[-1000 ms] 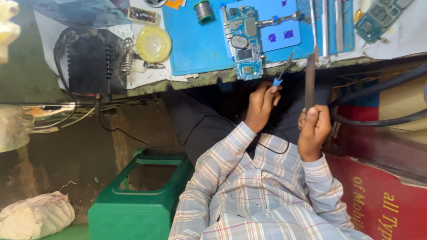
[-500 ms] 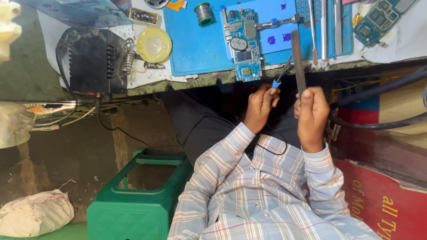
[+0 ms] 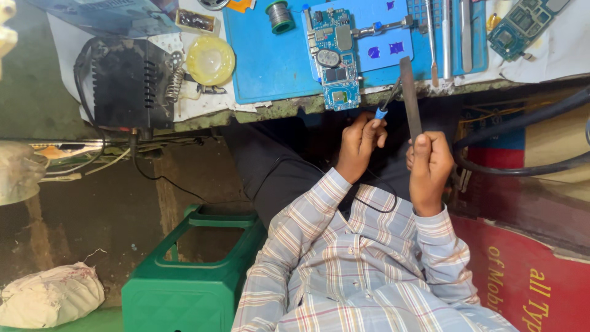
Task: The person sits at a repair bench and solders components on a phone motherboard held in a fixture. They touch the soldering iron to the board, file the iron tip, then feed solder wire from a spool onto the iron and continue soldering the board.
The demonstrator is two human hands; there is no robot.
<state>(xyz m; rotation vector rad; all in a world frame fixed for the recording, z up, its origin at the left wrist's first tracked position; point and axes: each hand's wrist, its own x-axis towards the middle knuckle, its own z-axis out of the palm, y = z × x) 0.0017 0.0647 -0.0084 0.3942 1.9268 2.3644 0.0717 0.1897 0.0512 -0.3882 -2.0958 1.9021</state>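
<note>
My left hand (image 3: pixel 359 144) grips a thin soldering iron (image 3: pixel 387 101) with a blue collar; its cable runs down across my checked shirt. My right hand (image 3: pixel 430 169) holds a flat dark metal bar (image 3: pixel 410 98) upright. The iron's tip rests against the bar's side, just below the table edge. Right above them a phone circuit board (image 3: pixel 335 58) lies on a blue work mat (image 3: pixel 270 67), fixed in a holder. Both hands hover in front of the table edge, not on the board.
On the mat are a solder spool (image 3: pixel 279 15) and metal tweezers (image 3: pixel 448 31); a second circuit board (image 3: pixel 525 21) lies at the right. A black soldering station (image 3: pixel 126 83) and yellow dish (image 3: pixel 211 59) sit left. Below stand a green stool (image 3: pixel 196 276) and white bag (image 3: pixel 49 295).
My right hand has carried the metal bar leftward and a little up toward the iron. The iron's tip now meets the bar. My left hand stayed nearly still.
</note>
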